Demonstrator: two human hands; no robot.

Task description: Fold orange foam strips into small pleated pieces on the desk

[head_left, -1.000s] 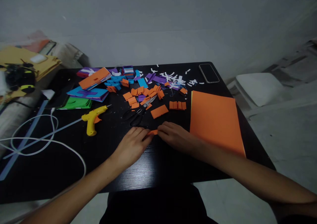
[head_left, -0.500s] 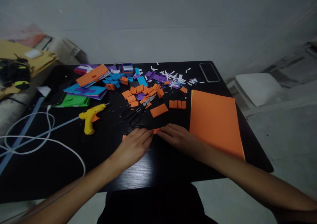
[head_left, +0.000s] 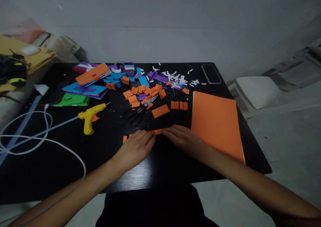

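An orange paper strip lies across the front middle of the black table, its ends under my fingers. My left hand presses the strip's left part with fingers closed together. On its right part, the fingers of my right hand are closed in the same way. Much of the strip is hidden beneath both hands. Small orange paper pieces show just beyond my left hand. Beyond the strip lie black-handled scissors, a flat orange rectangle and a folded orange piece.
Orange sheets are stacked to the right, with a phone behind. A yellow glue gun and a looping white cable lie left. Folded coloured papers and white paper scraps spread along the back of the table.
My hands have drawn slightly apart, so more of the orange strip shows between and above the fingers. The camera view has shifted a little.
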